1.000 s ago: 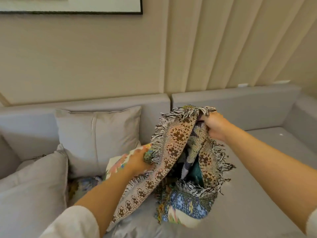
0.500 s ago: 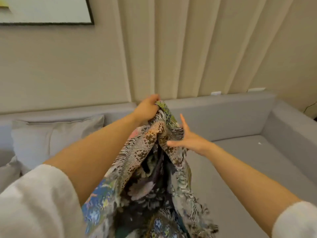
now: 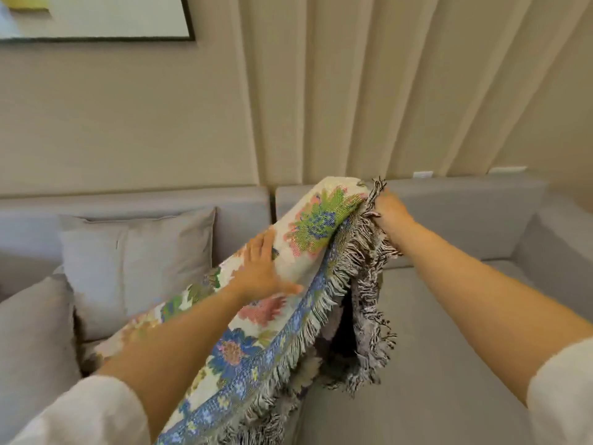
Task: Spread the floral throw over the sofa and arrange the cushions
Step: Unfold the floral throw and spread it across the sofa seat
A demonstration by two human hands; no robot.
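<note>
Right hand: the right hand is raised over the seat, fingers curled tight round the top corner of the throw, gripping it where the fringe begins.
Left hand: the left hand lies flat on the flowered face of the throw, fingers straight and spread, thumb pointing toward the fringed edge; it grasps nothing.
Throw: held up off the sofa, bunched and slanting from the right hand down toward the lower left; cream side with green, pink and blue flowers faces up, a blue border runs along its edge, and the fringe hangs down on the right, with darker folds beneath.
Sleeves: white sleeves show at both forearms near the bottom.
Cushions: one grey cushion leans upright against the backrest on the left; a second cushion sits nearer, at the far left, just beside it.
Sofa: grey, with a two-part backrest and an arm on the right.
Behind: beige wall, pleated curtain, and a framed picture at upper left.
</note>
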